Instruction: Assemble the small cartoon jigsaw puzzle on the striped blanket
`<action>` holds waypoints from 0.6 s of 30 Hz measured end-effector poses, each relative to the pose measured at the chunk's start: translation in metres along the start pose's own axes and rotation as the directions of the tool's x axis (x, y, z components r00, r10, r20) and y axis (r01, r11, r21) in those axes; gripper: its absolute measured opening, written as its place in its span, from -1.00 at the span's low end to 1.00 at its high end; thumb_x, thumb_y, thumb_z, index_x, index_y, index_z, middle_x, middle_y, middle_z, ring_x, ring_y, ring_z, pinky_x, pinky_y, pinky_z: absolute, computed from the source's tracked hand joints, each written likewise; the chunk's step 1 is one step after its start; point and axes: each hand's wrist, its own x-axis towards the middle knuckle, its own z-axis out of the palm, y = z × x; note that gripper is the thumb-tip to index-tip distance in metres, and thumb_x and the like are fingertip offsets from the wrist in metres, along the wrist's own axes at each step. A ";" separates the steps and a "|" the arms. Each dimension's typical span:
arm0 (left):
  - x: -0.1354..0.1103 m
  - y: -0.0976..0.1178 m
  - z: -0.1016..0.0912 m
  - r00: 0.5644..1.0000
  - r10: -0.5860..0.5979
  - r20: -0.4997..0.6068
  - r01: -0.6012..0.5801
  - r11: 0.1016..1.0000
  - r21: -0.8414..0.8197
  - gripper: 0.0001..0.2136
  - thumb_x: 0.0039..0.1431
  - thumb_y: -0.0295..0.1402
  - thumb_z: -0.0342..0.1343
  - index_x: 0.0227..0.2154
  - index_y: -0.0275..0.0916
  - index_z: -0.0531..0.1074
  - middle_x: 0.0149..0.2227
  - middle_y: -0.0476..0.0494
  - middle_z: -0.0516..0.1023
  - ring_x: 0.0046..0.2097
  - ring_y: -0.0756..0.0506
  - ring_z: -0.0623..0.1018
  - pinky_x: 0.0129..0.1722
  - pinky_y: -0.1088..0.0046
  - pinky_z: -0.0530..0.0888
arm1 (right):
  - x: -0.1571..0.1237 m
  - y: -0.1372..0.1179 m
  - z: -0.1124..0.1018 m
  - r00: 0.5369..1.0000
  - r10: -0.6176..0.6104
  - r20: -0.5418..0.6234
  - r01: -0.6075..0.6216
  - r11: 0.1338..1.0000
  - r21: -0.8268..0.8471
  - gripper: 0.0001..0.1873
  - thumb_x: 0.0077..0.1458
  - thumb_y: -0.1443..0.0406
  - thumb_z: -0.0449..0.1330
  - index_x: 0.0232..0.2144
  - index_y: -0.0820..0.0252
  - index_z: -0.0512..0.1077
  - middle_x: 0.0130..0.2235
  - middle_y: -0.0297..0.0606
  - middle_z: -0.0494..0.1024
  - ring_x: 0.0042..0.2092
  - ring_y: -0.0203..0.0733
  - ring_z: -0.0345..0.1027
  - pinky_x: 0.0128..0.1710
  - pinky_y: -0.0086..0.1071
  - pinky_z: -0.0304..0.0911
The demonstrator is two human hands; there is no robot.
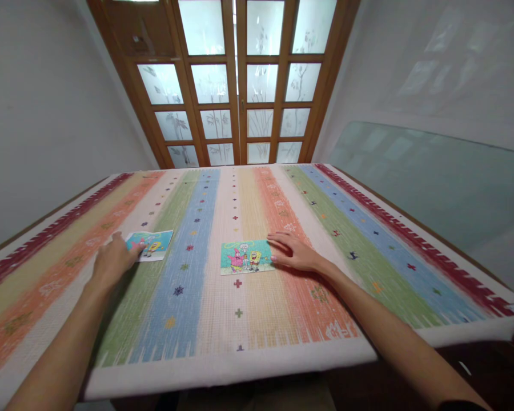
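Observation:
Two small cartoon picture cards lie on a striped woven cloth [282,319] covering a table. My left hand [111,260] rests on the left edge of the smaller card [154,244], fingers curled loosely over its corner. My right hand [293,251] lies flat with fingers stretched out, its fingertips touching the right edge of the larger card [246,257], which looks like an assembled jigsaw picture. Both cards lie flat on the cloth.
The cloth's near edge hangs over the table front. A glass sheet [432,182] leans against the right wall. Wooden doors with frosted panes [235,85] stand behind the table's far edge. White walls close in on both sides.

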 end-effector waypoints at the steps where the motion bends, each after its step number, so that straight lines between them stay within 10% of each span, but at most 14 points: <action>1: 0.002 -0.002 -0.001 0.999 -0.001 -0.036 -0.002 0.996 -0.090 -0.43 0.15 -0.25 0.11 0.15 -0.56 0.31 0.06 -0.69 0.54 0.12 -0.55 0.54 0.01 -0.04 0.51 | 0.000 0.000 0.000 1.000 -0.001 0.004 0.001 1.000 -0.004 -0.33 0.19 -0.06 0.26 0.26 0.05 0.40 0.27 -0.04 0.44 0.36 0.21 0.17 0.33 0.21 0.13; 9: 0.011 0.020 -0.019 0.997 0.036 -0.066 -0.064 0.864 -0.500 -0.78 -0.02 -0.35 0.18 -0.26 -0.27 0.54 -0.37 -0.08 0.63 -0.31 -0.13 0.59 -0.33 0.46 0.51 | 0.000 -0.001 0.001 1.000 -0.014 -0.003 0.013 0.999 -0.032 -0.34 0.21 -0.06 0.24 0.24 0.12 0.42 0.25 0.00 0.45 0.33 0.16 0.21 0.33 0.16 0.15; 18: 0.003 0.127 0.022 0.952 0.235 -0.196 -0.293 0.518 -0.804 -0.67 -0.04 -0.24 0.23 -0.24 -0.32 0.66 -0.28 -0.20 0.70 -0.27 -0.15 0.63 -0.30 0.43 0.54 | 0.000 -0.002 0.005 0.995 -0.081 -0.058 0.076 0.994 -0.073 -0.32 0.21 -0.10 0.24 0.24 0.13 0.42 0.25 0.03 0.46 0.30 0.17 0.26 0.30 0.20 0.16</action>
